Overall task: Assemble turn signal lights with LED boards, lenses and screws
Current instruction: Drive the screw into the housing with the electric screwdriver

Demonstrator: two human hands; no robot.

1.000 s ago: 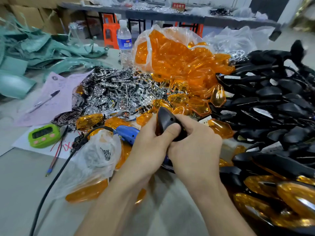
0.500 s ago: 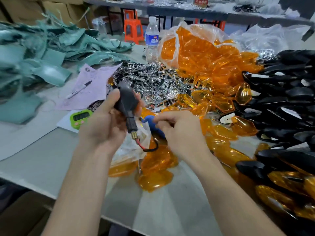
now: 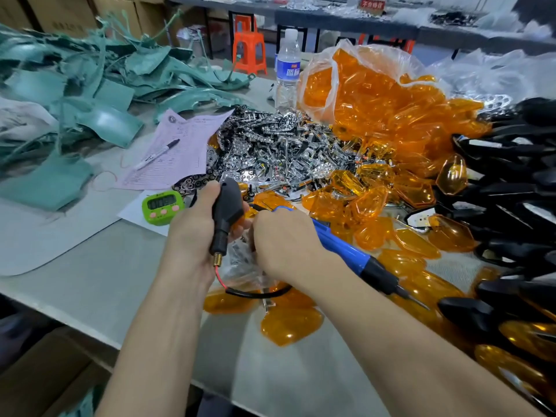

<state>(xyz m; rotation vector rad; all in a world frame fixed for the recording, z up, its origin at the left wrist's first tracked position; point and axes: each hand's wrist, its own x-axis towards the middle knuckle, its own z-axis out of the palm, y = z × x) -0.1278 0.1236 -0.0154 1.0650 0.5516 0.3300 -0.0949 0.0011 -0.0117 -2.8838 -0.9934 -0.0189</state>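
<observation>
L hand [image 3: 192,236] grips the black signal housing [image 3: 227,206] upright above the table, wires [image 3: 221,275] hanging down, prob. to turn its open side toward the R hand [image 3: 285,245]. That hand is curled round the blue screwdriver [image 3: 340,248] (bit aimed away, not on a screw). Water bottle [image 3: 288,70] label, green timer [image 3: 162,203] digits and the red sign [image 3: 372,3] are too blurred to read.

The right hand [image 3: 285,245] now grips the blue screwdriver [image 3: 343,251], bit toward lower right; the left hand [image 3: 192,236] alone holds the black housing [image 3: 227,206].
</observation>
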